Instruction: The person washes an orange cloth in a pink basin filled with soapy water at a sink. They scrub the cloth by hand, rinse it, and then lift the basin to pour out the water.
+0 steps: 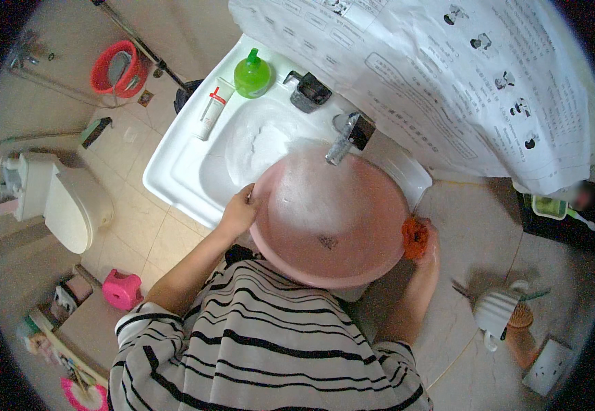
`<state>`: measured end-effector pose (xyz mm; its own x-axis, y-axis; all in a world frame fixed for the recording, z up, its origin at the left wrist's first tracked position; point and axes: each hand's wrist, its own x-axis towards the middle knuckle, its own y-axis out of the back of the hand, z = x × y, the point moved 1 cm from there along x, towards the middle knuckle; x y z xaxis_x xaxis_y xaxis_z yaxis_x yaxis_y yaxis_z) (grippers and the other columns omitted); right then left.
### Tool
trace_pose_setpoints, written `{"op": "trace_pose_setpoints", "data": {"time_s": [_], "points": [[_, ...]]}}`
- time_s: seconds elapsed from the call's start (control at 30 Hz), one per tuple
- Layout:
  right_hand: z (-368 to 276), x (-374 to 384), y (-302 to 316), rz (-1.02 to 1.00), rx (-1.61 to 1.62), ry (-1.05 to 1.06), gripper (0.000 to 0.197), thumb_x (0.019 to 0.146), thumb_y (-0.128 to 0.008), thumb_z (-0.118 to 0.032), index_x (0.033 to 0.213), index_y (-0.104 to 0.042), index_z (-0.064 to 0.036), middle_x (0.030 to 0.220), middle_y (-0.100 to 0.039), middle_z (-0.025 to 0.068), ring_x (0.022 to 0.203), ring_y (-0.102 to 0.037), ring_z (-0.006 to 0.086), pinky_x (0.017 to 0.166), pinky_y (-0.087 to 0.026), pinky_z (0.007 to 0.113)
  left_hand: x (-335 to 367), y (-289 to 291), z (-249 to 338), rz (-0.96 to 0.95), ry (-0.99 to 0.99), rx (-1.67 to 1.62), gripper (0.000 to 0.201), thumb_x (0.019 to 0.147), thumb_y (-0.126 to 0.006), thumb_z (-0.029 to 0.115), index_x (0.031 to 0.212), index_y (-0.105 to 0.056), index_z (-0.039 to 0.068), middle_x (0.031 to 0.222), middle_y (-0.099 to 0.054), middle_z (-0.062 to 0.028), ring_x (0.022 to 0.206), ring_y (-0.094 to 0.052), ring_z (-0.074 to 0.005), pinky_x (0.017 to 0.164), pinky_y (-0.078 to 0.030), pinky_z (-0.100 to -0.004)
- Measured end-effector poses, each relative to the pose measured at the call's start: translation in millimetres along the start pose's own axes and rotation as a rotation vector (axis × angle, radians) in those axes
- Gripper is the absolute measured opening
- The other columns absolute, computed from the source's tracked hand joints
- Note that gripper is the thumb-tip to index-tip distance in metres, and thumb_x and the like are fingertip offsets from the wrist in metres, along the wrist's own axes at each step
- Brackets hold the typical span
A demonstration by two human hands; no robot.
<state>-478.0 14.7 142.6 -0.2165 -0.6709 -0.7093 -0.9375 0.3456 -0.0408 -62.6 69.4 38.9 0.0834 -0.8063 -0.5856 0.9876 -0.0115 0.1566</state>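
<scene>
A large pink basin point(373, 205) rests tilted over the near right part of the white sink point(171, 175), below the faucet point(342, 145). My left hand point(239, 214) is closed round the basin's left rim. At the right rim, my right hand point(429, 246) is closed on an orange scrubber point(415, 238), pressed against the basin's side. Whitish water or glare covers the basin's far inner wall, and a small dark patch point(326, 241) shows on its bottom. White foam or water lies in the sink bowl.
A green pump bottle point(252, 75), a white tube with a red cap point(212, 109) and a dark cup point(309, 92) stand or lie on the sink's edge. Printed sheets point(407, 82) hang behind. At left are a toilet point(78, 205), a pink stool point(121, 289) and a red bucket point(97, 72).
</scene>
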Motion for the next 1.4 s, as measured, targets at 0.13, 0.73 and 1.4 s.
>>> {"op": "trace_pose_setpoints", "data": {"time_s": [0.13,0.73,1.4], "points": [[-9.4,-12.7,-21.0,0.033,-0.038,0.068,0.021,0.087,-0.046,-0.020,0.087,-0.057,-0.0020,0.079,-0.059,0.0095,0.068,-0.058,0.0219,0.058,-0.050,0.033,0.0,-0.9,2.1,0.016,-0.013,0.048,0.051,0.084,-0.053,0.022,0.125,-0.043,-0.007,0.113,-0.056,-0.0262,0.107,-0.055,-0.0327,0.091,-0.042,-0.0345],[-17.3,-12.5,-22.9,-0.136,0.104,0.139,0.036,0.084,-0.051,-0.033,0.104,-0.059,-0.0039,0.097,-0.063,0.0093,0.085,-0.060,0.0261,0.073,-0.050,0.039,20.9,-15.2,-44.4,-0.114,0.050,0.151,0.054,0.087,-0.051,0.033,0.124,-0.044,-0.006,0.113,-0.057,-0.0234,0.103,-0.057,-0.0297,0.088,-0.044,-0.0349],[91.6,54.8,18.8,-0.154,-0.232,0.110,0.042,0.081,-0.060,-0.026,0.113,-0.051,-0.0001,0.106,-0.058,0.0111,0.094,-0.058,0.0242,0.078,-0.051,0.038,-28.5,52.9,61.0,0.073,-0.115,-0.156,0.055,0.083,-0.051,0.006,0.133,-0.031,-0.005,0.106,-0.058,-0.0205,0.096,-0.058,-0.0212,0.081,-0.046,-0.0292]]}}
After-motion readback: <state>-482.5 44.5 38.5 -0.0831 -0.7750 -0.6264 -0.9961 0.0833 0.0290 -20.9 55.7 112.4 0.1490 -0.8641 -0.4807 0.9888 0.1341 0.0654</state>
